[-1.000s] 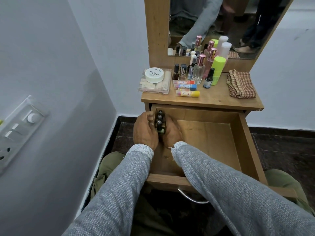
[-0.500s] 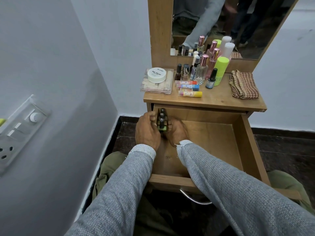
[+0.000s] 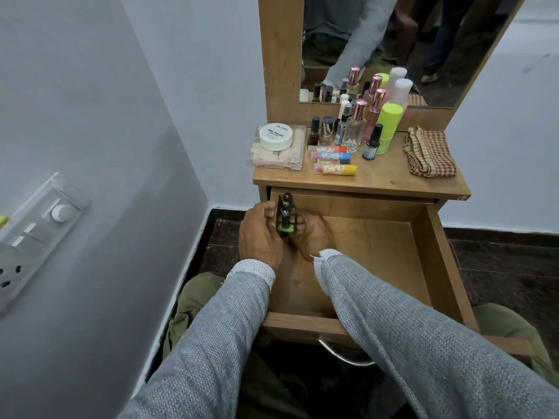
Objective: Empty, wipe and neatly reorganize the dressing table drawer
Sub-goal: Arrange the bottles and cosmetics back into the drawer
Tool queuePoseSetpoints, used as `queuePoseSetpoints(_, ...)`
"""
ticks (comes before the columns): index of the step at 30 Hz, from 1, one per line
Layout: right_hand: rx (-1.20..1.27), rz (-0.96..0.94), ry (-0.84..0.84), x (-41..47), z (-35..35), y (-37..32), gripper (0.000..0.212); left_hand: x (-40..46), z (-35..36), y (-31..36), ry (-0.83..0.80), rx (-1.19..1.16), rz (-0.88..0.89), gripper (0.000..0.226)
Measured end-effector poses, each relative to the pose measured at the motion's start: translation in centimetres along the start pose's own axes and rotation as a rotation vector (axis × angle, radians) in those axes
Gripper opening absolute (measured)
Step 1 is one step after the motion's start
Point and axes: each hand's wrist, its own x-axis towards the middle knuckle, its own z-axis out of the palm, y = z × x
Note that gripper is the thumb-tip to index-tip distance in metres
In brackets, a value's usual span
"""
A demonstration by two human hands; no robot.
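The wooden drawer (image 3: 435,267) of the dressing table is pulled out towards me, and its floor is bare except at the far left corner. There, a row of small black-capped nail polish bottles (image 3: 285,219) stands upright between my two hands. My left hand (image 3: 260,237) curls round the bottles from the left, over the drawer's side wall. My right hand (image 3: 311,234) holds them from the right, inside the drawer. The nearest bottle is green; the lower parts of the others are hidden by my fingers.
On the tabletop (image 3: 378,179) stand perfume and polish bottles (image 3: 357,128), a white nail polish jar (image 3: 276,136) on a clear box, three lip balm tubes (image 3: 332,160) and a folded checked cloth (image 3: 429,152). A mirror (image 3: 393,40) rises behind. A wall (image 3: 106,146) is close on the left.
Both hands with the bottles between them have stayed in the drawer's far left corner, shifting only slightly. The view has moved a little.
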Motion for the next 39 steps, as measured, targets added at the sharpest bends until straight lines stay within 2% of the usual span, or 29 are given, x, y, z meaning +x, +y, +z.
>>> queuePoseSetpoints(10, 0.028, 0.007, -0.022, 0.0, -0.3, 0.1, 0.017, 0.0, 0.1, -0.1, 0.003, -0.002, 0.002, 0.034)
queuePoseSetpoints(20, 0.016, -0.054, -0.018, -0.4, -0.4, 0.0, 0.012, -0.1, -0.1, 0.3, 0.006, 0.013, 0.006, 0.034)
queuePoseSetpoints(28, -0.004, -0.09, -0.019, -1.1, -1.4, 0.3, 0.032, -0.2, -0.2, 0.4, 0.004, 0.024, -0.004, 0.034)
queuePoseSetpoints(30, 0.02, -0.081, -0.017, -1.0, -1.6, 0.6, 0.026, -0.2, -0.1, 0.4, 0.002, 0.019, -0.003, 0.034)
queuePoseSetpoints(32, 0.049, -0.058, -0.022, -0.9, -1.9, 1.1, 0.006, -0.2, -0.1, 0.4, -0.001, 0.02, 0.004, 0.032)
queuePoseSetpoints(36, 0.058, 0.026, -0.039, -0.7, -2.7, 2.6, 0.035, -0.2, -0.1, 0.3, 0.001, 0.035, 0.021, 0.031)
queuePoseSetpoints(39, 0.049, -0.001, -0.028, -0.7, -4.0, 3.6, 0.028, -0.2, -0.1, 0.3, -0.001, 0.035, 0.03, 0.03)
